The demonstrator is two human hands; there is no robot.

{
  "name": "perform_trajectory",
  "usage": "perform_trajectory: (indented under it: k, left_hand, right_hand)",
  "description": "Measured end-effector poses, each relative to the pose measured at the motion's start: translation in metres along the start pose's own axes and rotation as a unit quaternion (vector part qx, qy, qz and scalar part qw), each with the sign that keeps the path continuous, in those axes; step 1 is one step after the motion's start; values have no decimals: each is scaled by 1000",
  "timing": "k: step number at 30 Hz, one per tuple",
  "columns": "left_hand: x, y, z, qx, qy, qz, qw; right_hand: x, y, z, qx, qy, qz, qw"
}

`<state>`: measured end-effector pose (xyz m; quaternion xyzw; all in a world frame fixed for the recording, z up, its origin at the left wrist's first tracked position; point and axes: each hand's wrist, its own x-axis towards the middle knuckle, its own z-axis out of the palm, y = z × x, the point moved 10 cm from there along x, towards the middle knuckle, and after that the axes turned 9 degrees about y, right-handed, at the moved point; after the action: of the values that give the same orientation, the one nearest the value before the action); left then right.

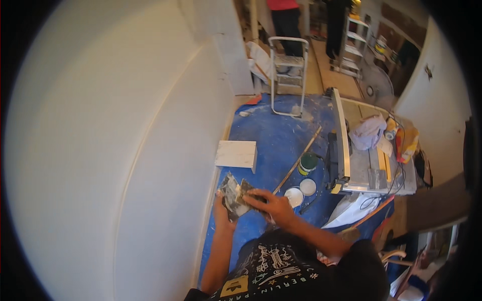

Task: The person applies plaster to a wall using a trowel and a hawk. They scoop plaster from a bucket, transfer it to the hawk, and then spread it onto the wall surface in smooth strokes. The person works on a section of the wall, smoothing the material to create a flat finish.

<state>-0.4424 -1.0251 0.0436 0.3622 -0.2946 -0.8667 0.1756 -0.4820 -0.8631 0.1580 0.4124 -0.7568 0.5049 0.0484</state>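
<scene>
In front of my body, my left hand [221, 214] is closed round the edge of a flat dark filling board [232, 198] smeared with whitish filler. My right hand [273, 205] grips a putty knife [245, 187], its blade against or just over the board's right side; whether the two touch I cannot tell. The handle is mostly hidden by my fingers. Both tools are held above a blue floor sheet [256, 128], close to the pale wall [165, 150] on my left.
A white box-like stand [236, 153] sits by the wall. Right of it lie a long stick [299, 159], a green-topped bucket [308, 163] and a white tub [293, 197]. A cluttered worktable [361, 183] flanks the right. Farther off are a stepladder [289, 61], a fan [376, 88] and two people.
</scene>
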Motion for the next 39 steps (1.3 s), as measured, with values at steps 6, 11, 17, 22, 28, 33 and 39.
perform_trajectory:
  k: [6, 11, 17, 22, 28, 33, 39]
  left_hand:
    - [63, -3, 61, -4, -62, -33, 998]
    - [127, -38, 112, 5, -131, -159, 978]
    - [216, -106, 184, 128, -118, -303, 937]
    - [302, -120, 273, 258, -146, -301, 906]
    - [407, -91, 397, 362, -240, -197, 879]
    - [472, -88, 472, 285, -248, -223, 899]
    - [564, -104, 557, 123, -239, -291, 918]
  right_hand:
    - [28, 126, -31, -56, 55, 67, 995]
    - [-65, 295, -24, 171, 296, 439, 831]
    - [-83, 405, 18, 490, 509, 523, 476]
    - [36, 475, -7, 481, 509, 504, 506]
    - [239, 527, -77, 361, 479, 445, 665]
    - [350, 546, -109, 299, 414, 346, 787]
    - [423, 574, -168, 216, 233, 336, 887]
